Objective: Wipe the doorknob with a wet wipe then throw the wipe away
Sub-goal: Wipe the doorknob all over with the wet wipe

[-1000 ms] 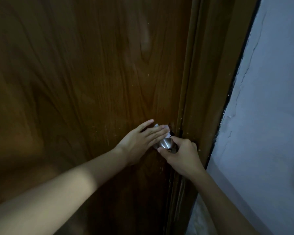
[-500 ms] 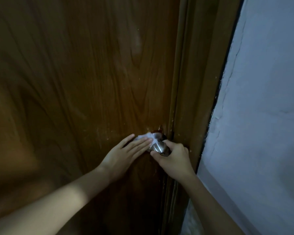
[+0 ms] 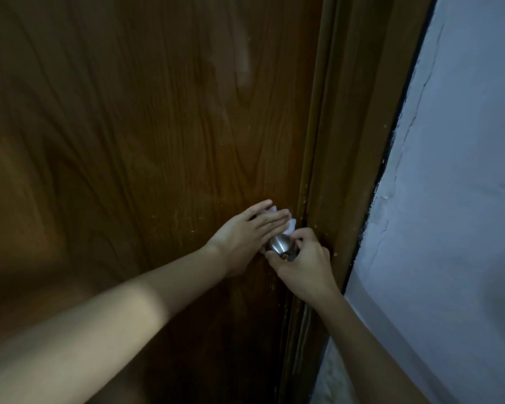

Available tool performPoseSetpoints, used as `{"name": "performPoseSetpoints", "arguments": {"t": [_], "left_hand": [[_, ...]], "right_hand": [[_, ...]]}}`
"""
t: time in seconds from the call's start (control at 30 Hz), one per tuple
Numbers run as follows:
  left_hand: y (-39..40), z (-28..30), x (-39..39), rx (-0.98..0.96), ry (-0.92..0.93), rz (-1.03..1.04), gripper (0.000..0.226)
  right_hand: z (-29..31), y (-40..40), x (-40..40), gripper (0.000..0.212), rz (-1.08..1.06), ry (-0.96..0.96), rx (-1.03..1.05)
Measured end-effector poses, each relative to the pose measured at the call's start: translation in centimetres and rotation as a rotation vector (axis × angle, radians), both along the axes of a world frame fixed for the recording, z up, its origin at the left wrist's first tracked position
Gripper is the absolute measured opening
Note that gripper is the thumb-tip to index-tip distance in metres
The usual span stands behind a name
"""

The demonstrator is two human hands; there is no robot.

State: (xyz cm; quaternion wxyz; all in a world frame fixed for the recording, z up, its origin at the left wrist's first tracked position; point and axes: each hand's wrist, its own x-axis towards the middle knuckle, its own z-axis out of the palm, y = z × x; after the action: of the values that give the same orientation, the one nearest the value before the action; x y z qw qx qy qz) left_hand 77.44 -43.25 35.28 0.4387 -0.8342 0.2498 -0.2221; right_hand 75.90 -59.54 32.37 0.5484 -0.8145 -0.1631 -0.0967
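Mid-wipe: left hand (image 3: 245,233) flat, straight fingers pressing the wipe (image 3: 291,225) onto the doorknob (image 3: 280,243) beneath them, right hand (image 3: 305,265) curled round the doorknob's front; throw-away step not yet done.

The door (image 3: 158,126) is finished in warm mid-brown, patterned with darker wavy wood grain and scattered pale flecks (thickest near the latch edge). A similar, slightly olive brown is seen on the door frame (image 3: 356,126). The doorknob (image 3: 280,243) is coloured brushed silver, the wet wipe (image 3: 291,225) white. The wall (image 3: 464,170) is painted pale bluish grey.
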Motion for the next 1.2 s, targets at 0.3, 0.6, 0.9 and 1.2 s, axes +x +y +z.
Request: {"name": "performPoseSetpoints", "arguments": {"t": [0.3,0.6,0.9,1.2], "left_hand": [[-0.6,-3.7,-4.6,-0.391,0.164,0.261,0.096],[-2.1,-7.1,-4.5,-0.588,0.131,0.321,0.098],[2.4,-4.5,-4.5,-0.301,0.068,-0.1,0.083],[-0.7,-5.6,-5.6,-1.396,0.268,-0.214,0.01]], "right_hand": [[-0.6,0.3,-0.3,0.051,-0.016,-0.036,0.055],[-0.5,0.3,-0.3,0.047,-0.033,-0.038,0.063],[-0.6,0.2,-0.5,0.046,-0.006,-0.023,0.092],[-2.5,-1.5,-1.0,0.05,0.115,0.356,0.13]]}}
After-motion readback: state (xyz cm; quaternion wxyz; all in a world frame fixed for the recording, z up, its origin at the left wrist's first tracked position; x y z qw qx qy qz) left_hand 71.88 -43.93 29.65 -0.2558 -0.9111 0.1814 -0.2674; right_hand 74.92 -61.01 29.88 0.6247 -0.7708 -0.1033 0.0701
